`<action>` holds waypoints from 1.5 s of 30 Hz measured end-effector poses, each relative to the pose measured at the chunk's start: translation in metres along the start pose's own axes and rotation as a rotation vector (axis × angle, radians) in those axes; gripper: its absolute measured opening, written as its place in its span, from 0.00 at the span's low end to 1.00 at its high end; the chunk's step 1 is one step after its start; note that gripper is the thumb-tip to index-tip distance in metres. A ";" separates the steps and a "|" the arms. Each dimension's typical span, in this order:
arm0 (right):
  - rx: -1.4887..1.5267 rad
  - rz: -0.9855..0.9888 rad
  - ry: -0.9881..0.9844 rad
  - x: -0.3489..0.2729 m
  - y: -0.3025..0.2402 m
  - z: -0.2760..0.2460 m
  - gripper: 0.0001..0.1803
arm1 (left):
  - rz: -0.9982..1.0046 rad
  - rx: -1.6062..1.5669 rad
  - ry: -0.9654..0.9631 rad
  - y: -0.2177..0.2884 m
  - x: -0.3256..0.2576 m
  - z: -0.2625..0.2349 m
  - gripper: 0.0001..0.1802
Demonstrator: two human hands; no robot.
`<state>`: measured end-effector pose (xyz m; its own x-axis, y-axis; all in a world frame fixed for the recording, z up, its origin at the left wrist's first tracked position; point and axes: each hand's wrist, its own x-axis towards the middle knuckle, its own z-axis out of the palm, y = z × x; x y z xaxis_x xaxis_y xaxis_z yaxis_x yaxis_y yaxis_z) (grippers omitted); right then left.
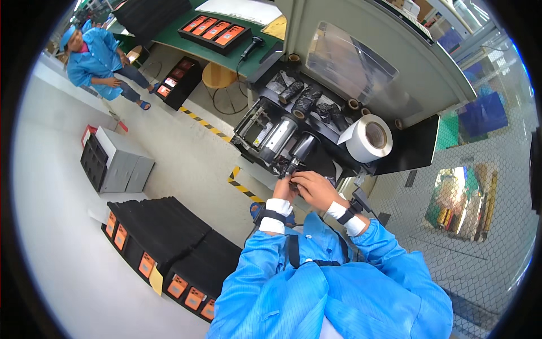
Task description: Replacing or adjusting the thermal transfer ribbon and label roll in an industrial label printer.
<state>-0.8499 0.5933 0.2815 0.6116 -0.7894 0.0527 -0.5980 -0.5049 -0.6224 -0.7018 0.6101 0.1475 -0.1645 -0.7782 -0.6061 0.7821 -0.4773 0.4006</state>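
A label printer stands open in front of me, with a silver roller (279,137) and a dark ribbon roll (305,145) on a spindle (292,167) that points toward me. My left hand (284,190) is at the spindle's near end, its fingers closed and partly hidden. Beside it, my right hand (316,190) bends its fingers in against the left ones. Both hands meet around something small and dark that I cannot make out. To the right of the ribbon roll stands a large white label roll (357,141).
Crumpled black ribbon rolls (307,100) lie behind the printer, under a raised grey cover (418,62). A handheld scanner (252,47) and a black tray (192,37) of orange boxes rest on the green table. Stacked black trays (169,231) stand at left. Another person (96,53) is far left.
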 end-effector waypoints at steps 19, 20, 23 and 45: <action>-0.227 -0.403 -0.538 0.117 -0.014 -0.031 0.21 | 0.487 0.643 -0.073 -0.005 -0.036 -0.002 0.27; -0.224 -0.371 -0.657 0.121 -0.015 -0.031 0.19 | 0.404 0.706 -0.054 -0.003 -0.039 -0.001 0.25; -0.136 -0.331 -0.687 0.135 -0.009 -0.035 0.17 | 0.382 0.740 -0.054 -0.002 -0.040 0.001 0.22; 0.407 -0.003 -0.326 0.122 -0.001 -0.041 0.21 | 0.314 0.458 -0.109 0.005 -0.050 -0.011 0.25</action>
<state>-0.7955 0.4831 0.3206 0.7811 -0.6059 -0.1505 -0.3859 -0.2791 -0.8793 -0.6828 0.6511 0.1718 -0.0460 -0.9374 -0.3453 0.4671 -0.3257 0.8220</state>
